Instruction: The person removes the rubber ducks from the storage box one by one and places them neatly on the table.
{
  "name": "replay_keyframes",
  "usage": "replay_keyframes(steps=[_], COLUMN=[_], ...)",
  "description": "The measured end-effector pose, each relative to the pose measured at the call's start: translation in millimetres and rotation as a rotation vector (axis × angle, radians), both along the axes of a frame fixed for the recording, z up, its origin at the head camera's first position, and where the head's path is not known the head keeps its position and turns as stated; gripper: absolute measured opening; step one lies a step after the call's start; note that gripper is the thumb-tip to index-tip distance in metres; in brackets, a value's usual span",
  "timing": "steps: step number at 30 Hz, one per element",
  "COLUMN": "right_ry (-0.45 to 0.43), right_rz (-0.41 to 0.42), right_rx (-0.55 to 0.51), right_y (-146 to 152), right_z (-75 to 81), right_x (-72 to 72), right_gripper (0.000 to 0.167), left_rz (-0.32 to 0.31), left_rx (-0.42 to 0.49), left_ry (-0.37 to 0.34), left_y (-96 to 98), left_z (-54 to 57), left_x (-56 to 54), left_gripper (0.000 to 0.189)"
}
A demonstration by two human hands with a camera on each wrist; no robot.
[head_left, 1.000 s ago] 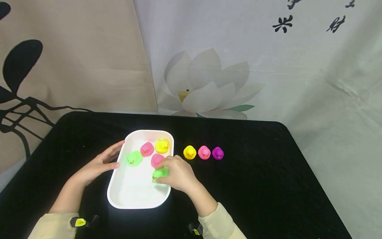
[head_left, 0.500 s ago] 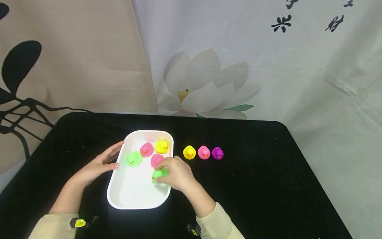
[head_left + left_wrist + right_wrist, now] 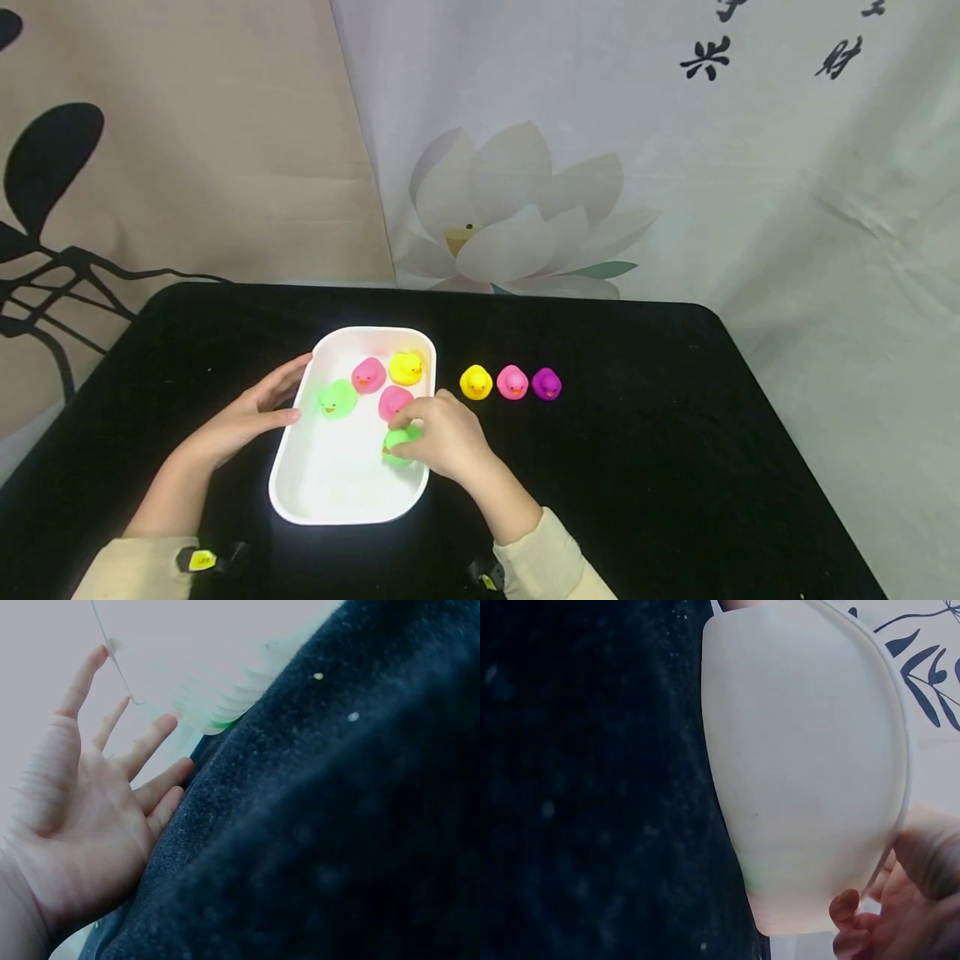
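A white tray (image 3: pixel 322 483) stands on the black table, seen from outside in both wrist views. Against its left side rests my left hand (image 3: pixel 251 414), the thumb and fingers extended and apart; the left wrist view shows the spread palm (image 3: pixel 90 787). My right hand (image 3: pixel 447 435) reaches over the right rim and pinches a green rubber duck (image 3: pixel 396 447) low inside, partly covering it. Right beside these fingers sits a pink duck (image 3: pixel 393 402). Further back in the tray lie another green duck (image 3: pixel 338 399), another pink duck (image 3: pixel 369 376) and a yellow duck (image 3: pixel 406 368).
To the right of the tray, a yellow duck (image 3: pixel 476 382), a pink duck (image 3: pixel 513 382) and a purple duck (image 3: pixel 547 384) form a row on the black cloth (image 3: pixel 637 467). Behind the table hangs a printed curtain (image 3: pixel 525 200) with a lotus.
The green duck under my right hand has shifted slightly, its head a little nearer the front of the tray. My left hand and the other ducks stay in place.
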State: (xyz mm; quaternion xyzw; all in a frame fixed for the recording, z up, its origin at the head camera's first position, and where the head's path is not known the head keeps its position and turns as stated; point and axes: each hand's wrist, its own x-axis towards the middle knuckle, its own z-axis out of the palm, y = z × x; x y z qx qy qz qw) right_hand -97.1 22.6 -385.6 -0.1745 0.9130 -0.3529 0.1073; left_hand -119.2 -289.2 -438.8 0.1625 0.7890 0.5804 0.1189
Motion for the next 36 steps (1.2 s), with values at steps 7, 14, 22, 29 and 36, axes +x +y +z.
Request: replay_keyframes(steps=[7,14,22,29,36], right_ry=[0.030,0.053,0.096,0.197,0.227], right_rz=[0.027,0.006,0.035,0.104,0.123], right_rx=[0.001,-0.020,-0.146,-0.244,-0.368], right_y=[5,10,19,30,42], right_z=[2.9,12.2,25.0,35.3,46.2], right_x=[-0.4,-1.6,-1.6,-2.0,-1.3], right_gripper=[0.032,0.033,0.032,0.030,0.029], left_rz=[-0.003,0.000,0.002,0.004,0.005], left_rx=[-0.006,-0.012,-0.012,-0.014,-0.010], left_ry=[-0.002,-0.006,-0.002,-0.001,0.000], left_y=[0.2,0.7,0.3,0.4,0.9], left_z=[-1.6,-0.6,-0.3,-0.3,-0.2], left_x=[-2.9,-2.2,-1.0,-0.4,0.3], left_gripper=[0.074,0.073,0.074,0.074,0.074])
